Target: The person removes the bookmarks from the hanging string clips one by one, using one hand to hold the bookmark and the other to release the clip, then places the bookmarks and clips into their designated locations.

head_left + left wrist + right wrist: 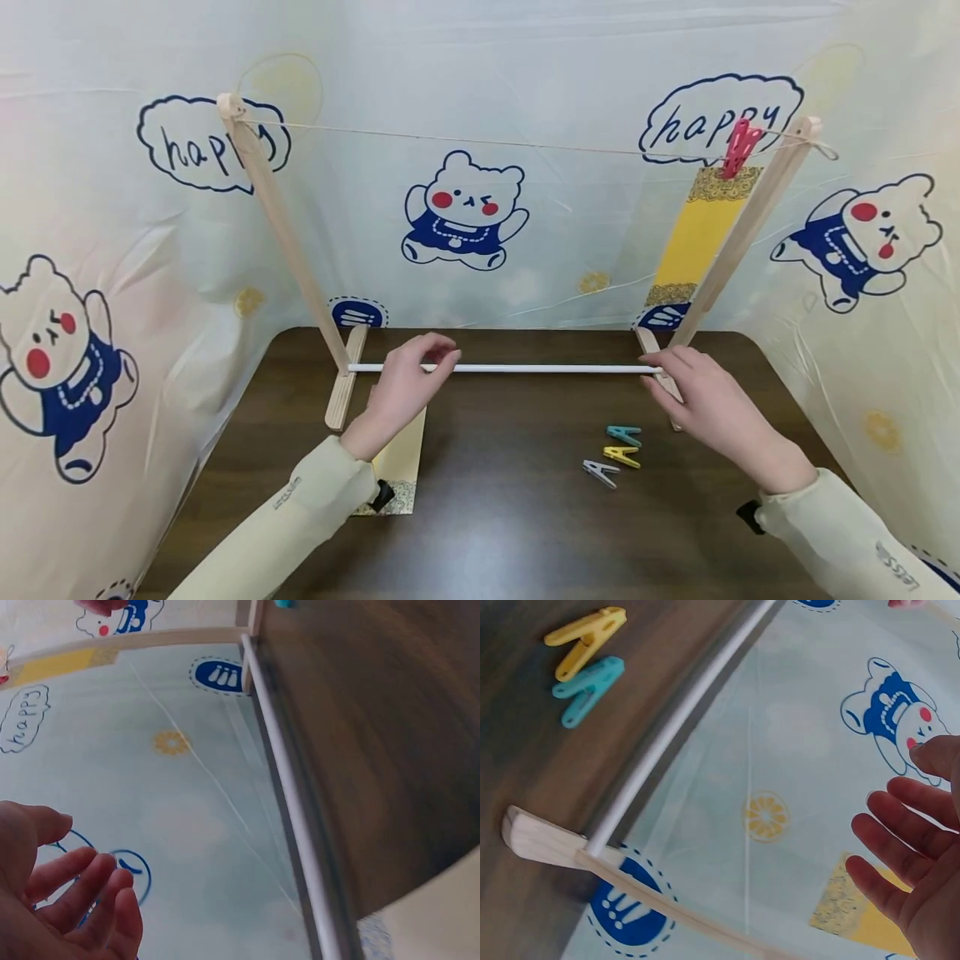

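My left hand hovers near the left part of a white rod, its fingers loosely bent around nothing. On the other side my right hand is held by the rod's right end, fingers spread and bare of any object, as the right wrist view confirms. A red clothespin clips a yellow paper strip to a string. Partly covered by my left arm, a second pale yellow strip lies on the table. Teal, yellow and grey clothespins lie left of my right hand.
The string runs between two wooden posts, left and right, which lean outward from wooden feet. The rod joins them low down. A patterned cloth hangs behind the dark table and at its sides.
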`<state>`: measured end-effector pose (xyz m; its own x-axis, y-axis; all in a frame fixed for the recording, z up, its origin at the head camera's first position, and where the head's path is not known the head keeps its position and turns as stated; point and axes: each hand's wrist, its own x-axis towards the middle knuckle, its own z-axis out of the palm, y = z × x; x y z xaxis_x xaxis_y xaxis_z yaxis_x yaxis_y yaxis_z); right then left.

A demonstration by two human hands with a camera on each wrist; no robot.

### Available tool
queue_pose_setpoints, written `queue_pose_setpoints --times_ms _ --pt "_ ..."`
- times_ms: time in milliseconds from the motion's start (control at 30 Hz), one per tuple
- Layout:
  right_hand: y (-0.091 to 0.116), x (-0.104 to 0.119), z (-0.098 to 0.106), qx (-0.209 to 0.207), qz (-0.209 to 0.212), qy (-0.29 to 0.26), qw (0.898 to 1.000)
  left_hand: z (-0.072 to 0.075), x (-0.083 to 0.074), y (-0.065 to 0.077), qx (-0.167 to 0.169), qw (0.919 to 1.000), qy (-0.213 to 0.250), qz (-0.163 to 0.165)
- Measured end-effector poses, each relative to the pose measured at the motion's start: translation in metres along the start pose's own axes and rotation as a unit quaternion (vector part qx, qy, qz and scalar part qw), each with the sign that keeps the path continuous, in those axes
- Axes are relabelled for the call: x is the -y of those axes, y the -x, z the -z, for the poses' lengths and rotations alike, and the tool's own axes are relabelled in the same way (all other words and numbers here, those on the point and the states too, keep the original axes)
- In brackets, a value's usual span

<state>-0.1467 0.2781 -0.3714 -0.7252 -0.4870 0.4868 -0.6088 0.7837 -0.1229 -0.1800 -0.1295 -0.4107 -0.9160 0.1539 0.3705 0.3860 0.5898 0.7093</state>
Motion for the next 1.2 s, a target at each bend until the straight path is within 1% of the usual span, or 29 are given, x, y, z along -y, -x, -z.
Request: queue_pose_setpoints --times_ms 100,267,400,500,633,733,1000,1200 --pt "-0.002 -0.001 0.007 -0.007 -0.002 0.001 1.000 -0.006 -0.010 -0.008 -0.002 0.9999 0.003 -0.010" --pt "-0.009 -0.006 0.021 -0.037 0.008 0.000 0.999 -0.017 -0.021 -0.019 -0.001 0.9996 0.008 -0.027" --pt "-0.020 -0.009 0.035 -0.058 0.029 -0.004 0.998 -0.023 -0.030 -0.026 -0.005 0.9991 0.026 -0.033" --pt "-0.028 -0.012 0.046 -0.067 0.032 -0.014 0.997 -0.027 -0.039 -0.031 -0.009 0.9976 0.054 -0.042" --pt "-0.040 -0.014 0.065 -0.064 0.018 -0.030 0.997 -0.033 -0.050 -0.040 -0.019 0.9935 0.101 -0.050" --pt "-0.049 -0.016 0.079 -0.061 0.006 -0.035 0.998 -0.039 -0.055 -0.047 -0.024 0.9907 0.123 -0.053" --pt "-0.067 -0.020 0.114 -0.072 -0.039 -0.014 0.997 -0.057 -0.063 -0.067 -0.021 0.9867 0.144 -0.071" --pt "-0.075 -0.029 0.133 -0.072 -0.087 -0.022 0.993 -0.066 -0.071 -0.078 -0.015 0.9845 0.154 -0.083"
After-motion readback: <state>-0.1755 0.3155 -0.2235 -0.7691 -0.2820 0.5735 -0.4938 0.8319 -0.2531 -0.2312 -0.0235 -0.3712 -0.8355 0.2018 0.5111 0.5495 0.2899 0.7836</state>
